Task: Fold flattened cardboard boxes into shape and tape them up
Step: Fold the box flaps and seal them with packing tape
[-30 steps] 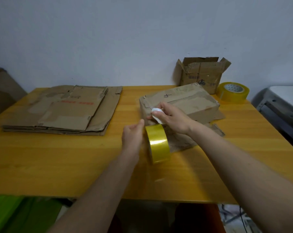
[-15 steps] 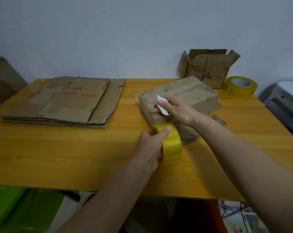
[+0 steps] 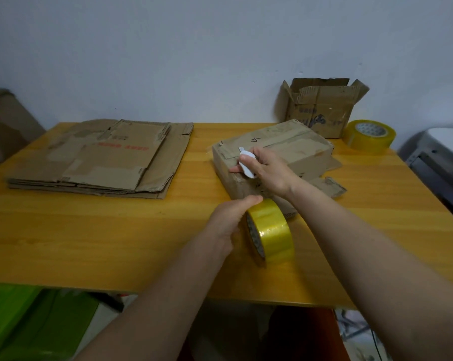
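Taping of folded box (image 3: 272, 152): cut pending.
Left hand (image 3: 228, 222) grip holds tape roll (image 3: 271, 231) before box; right hand (image 3: 265, 170) grips white cutter (image 3: 246, 166) on it. Recommend taut tape when cutting.

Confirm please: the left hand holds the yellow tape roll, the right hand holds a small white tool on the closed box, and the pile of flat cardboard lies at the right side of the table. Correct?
Not quite. In the head view the pile of flat cardboard lies at the left side of the table, not the right. The rest stands: the left hand holds the yellow tape roll, and the right hand holds the small white tool on the closed box.
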Demonstrator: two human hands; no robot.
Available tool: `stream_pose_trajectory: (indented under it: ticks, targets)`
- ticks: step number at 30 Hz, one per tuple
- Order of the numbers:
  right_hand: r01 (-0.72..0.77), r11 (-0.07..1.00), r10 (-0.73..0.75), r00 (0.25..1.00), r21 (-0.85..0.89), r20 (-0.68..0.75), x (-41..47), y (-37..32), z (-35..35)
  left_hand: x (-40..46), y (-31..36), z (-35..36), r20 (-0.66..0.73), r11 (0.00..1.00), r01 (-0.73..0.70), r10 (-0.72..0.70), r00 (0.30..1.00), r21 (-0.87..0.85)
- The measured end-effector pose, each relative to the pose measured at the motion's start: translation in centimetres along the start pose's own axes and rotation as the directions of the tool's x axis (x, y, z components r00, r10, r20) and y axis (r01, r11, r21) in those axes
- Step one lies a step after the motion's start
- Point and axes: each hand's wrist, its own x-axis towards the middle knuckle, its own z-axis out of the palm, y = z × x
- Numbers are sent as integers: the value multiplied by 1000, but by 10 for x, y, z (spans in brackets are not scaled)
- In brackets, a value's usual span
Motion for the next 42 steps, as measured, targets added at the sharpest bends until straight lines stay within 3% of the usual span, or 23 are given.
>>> stream_pose_trajectory:
  ticks: [6, 12, 15, 18, 22, 27, 34, 42]
  targets:
    - [-15, 998, 24, 990, 64, -136, -1, -5, 14, 10, 9, -6, 60, 989, -18, 27, 998, -146]
    - [-47, 998, 53, 959, 30, -278, 3, -13, 29, 19, 30, -26, 111, 997, 32, -25, 993, -64]
    - [-55, 996, 72, 961, 70, -268, 1, -18, 22, 22, 28, -23, 62, 993, 50, -43, 997, -110]
    - [-11, 998, -8, 961, -66, -278, -8, -19, 7, 26, 24, -19, 3, 984, 56, -56, 998, -167]
    - [53, 950, -96, 987, -306, -127, -21, -19, -7, 29, 23, -18, -11, 984, 56, -59, 998, -170]
    - [110, 785, -107, 993, -610, 42, -32, -21, -11, 28, 23, -19, -21, 985, 42, -47, 999, -170]
    - [211, 768, -220, 974, -604, 59, -26, -30, 2, 26, 22, -22, -17, 986, 20, -23, 1000, -163]
    - [244, 716, -226, 967, -654, 113, -24, -26, 5, 25, 24, -21, -32, 989, 23, -28, 999, -143]
